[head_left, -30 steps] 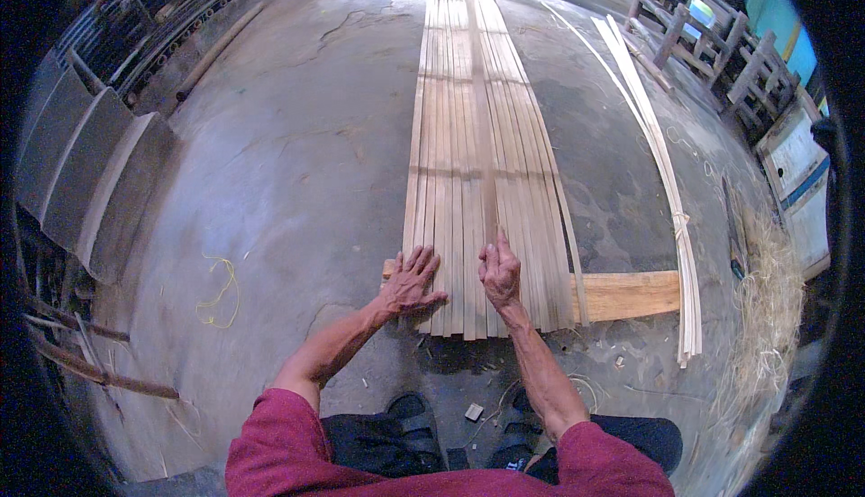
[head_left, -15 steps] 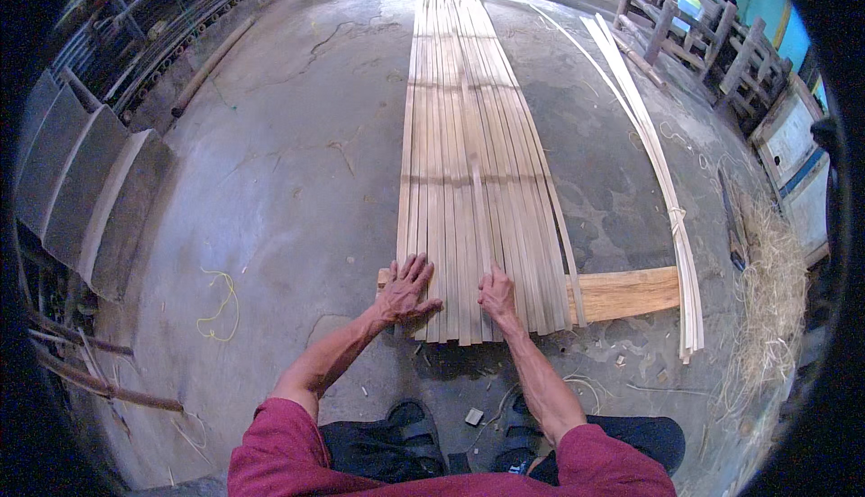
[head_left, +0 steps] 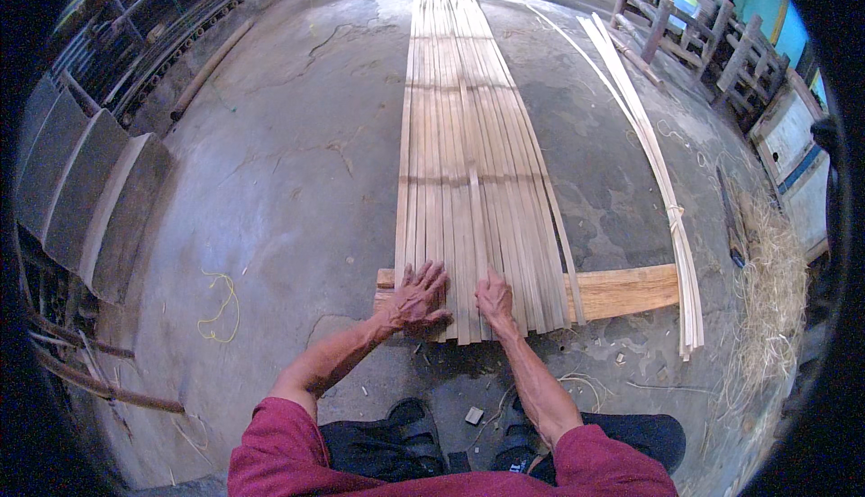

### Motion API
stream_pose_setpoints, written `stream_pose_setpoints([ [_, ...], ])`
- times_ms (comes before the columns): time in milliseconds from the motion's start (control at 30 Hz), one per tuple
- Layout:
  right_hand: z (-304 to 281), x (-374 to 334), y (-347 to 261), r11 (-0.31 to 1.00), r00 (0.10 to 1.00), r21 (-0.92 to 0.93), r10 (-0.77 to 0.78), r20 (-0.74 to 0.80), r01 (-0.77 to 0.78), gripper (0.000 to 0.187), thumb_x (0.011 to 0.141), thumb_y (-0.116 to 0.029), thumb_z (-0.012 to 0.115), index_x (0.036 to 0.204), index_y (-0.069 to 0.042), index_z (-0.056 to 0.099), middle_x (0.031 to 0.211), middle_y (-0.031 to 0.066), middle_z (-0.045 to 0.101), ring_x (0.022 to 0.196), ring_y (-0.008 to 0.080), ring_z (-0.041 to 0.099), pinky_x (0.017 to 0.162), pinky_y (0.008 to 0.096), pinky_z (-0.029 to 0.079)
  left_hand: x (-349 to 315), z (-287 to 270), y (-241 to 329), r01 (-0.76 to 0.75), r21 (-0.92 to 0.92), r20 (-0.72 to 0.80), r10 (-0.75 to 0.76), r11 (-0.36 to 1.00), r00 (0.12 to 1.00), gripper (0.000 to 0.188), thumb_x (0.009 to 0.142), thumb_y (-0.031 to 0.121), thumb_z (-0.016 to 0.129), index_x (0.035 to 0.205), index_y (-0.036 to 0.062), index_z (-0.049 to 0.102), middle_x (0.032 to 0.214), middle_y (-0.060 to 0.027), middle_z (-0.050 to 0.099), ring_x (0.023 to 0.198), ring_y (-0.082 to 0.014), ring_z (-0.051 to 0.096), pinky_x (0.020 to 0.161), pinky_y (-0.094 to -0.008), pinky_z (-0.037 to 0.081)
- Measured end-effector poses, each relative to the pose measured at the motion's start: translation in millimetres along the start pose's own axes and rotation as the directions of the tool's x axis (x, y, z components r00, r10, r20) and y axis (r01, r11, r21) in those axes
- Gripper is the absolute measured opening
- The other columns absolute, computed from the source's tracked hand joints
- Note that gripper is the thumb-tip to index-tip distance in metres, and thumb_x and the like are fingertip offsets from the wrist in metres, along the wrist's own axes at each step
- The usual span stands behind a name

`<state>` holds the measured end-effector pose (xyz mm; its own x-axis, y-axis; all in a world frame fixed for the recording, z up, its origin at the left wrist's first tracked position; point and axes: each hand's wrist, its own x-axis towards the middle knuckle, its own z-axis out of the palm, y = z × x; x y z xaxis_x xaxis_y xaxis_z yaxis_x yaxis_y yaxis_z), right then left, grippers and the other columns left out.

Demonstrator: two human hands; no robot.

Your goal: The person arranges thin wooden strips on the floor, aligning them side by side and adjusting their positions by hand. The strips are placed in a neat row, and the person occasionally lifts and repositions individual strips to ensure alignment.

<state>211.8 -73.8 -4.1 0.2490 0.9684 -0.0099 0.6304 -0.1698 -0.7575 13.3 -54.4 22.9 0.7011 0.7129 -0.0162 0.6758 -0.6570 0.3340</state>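
In the head view, the near ends of the bamboo slats (head_left: 468, 191), laid side by side on the concrete floor (head_left: 297, 164) across a wooden plank (head_left: 626, 288), are pressed flat under the open left hand (head_left: 416, 299) and right hand (head_left: 495, 301), nothing being gripped, and are best kept tight and even.

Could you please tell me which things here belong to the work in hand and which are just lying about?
In hand: left hand and right hand pressing flat on the bamboo strips, wooden plank beneath.
Lying about: tied strip bundle, yellow string, straw pile, wooden chairs.
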Motion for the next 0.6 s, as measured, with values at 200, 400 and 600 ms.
stream_pose_setpoints([
  [200, -18.7, 17.8, 10.2, 1.000, 0.994, -0.007, 0.008, -0.110, -0.009, 0.026, 0.081, -0.016, 0.037, 0.095, -0.003, 0.054, 0.059, 0.0168, 0.056, 0.057, 0.0308, 0.059, 0.055, 0.0428, 0.045, 1.3, 2.7, 16.7, -0.110, -0.017, 0.047, 0.111, 0.994, 0.993, 0.082, 0.076, 0.061, 0.041, 0.131, 0.0014, 0.026, 0.139, -0.0178, 0.020, 0.129, -0.0351, 0.016, 0.102, -0.0552, 0.007],
  [400, -11.5, -5.7, -6.5, 0.971, 0.993, 0.218, 0.111, -0.047, -0.098, 0.025, 0.083, -0.013, 0.038, 0.101, -0.003, 0.052, 0.057, 0.0111, 0.054, 0.047, 0.0209, 0.056, 0.046, 0.0348, 0.046, 1.3, 5.1, 17.0, -0.103, 0.011, 0.037, 0.102, 0.995, 0.994, 0.081, 0.077, 0.060, 0.041, 0.131, 0.0017, 0.026, 0.139, -0.0178, 0.020, 0.129, -0.0350, 0.016, 0.102, -0.0552, 0.008],
  [600, -4.9, -17.5, -26.0, 0.978, 0.997, 0.195, 0.068, 0.045, -0.076, 0.034, 0.083, -0.014, 0.038, 0.113, -0.001, 0.048, 0.061, 0.0110, 0.057, 0.045, 0.0176, 0.055, 0.044, 0.0315, 0.047, 1.5, 6.2, 15.5, -0.113, 0.005, 0.021, 0.113, 0.994, 0.993, 0.081, 0.076, 0.059, 0.043, 0.131, 0.0021, 0.026, 0.139, -0.0177, 0.021, 0.129, -0.0353, 0.016, 0.102, -0.0552, 0.009],
])
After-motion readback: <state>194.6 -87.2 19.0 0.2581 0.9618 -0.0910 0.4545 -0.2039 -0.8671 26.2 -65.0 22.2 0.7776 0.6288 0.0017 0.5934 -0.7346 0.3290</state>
